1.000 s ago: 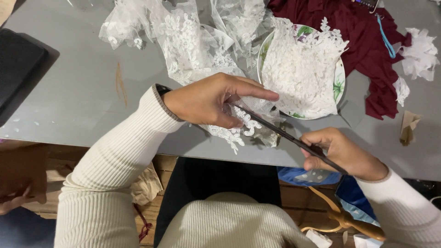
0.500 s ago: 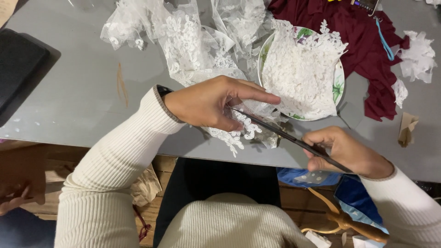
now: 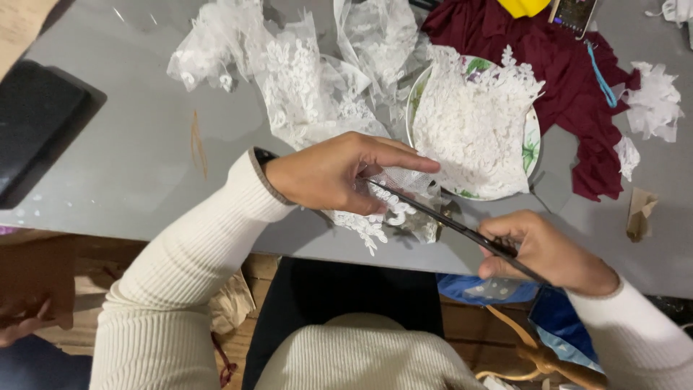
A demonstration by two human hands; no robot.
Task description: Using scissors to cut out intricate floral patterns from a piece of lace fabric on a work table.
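My left hand [image 3: 339, 173] pinches a piece of white lace [image 3: 386, 209] over the front edge of the grey table [image 3: 130, 166]. My right hand [image 3: 548, 253] grips dark scissors [image 3: 447, 220], whose thin blades reach left into the lace right under my left fingers. A long strip of the same lace [image 3: 296, 79] trails from my left hand toward the back of the table. A round plate [image 3: 533, 144] heaped with cut lace pieces [image 3: 473, 119] sits just beyond the scissors.
Dark red cloth [image 3: 548, 65] lies at the back right, with a phone [image 3: 576, 14] and a yellow object [image 3: 523, 6] on it. White scraps [image 3: 653, 101] and a brown scrap [image 3: 639, 213] lie at right. A black object [image 3: 36, 123] rests at left. Another person's hand [image 3: 22, 325] shows bottom left.
The scissors have slid a little along the lace under my left fingers, and my right hand has shifted slightly left. The lace bunch hangs a bit differently.
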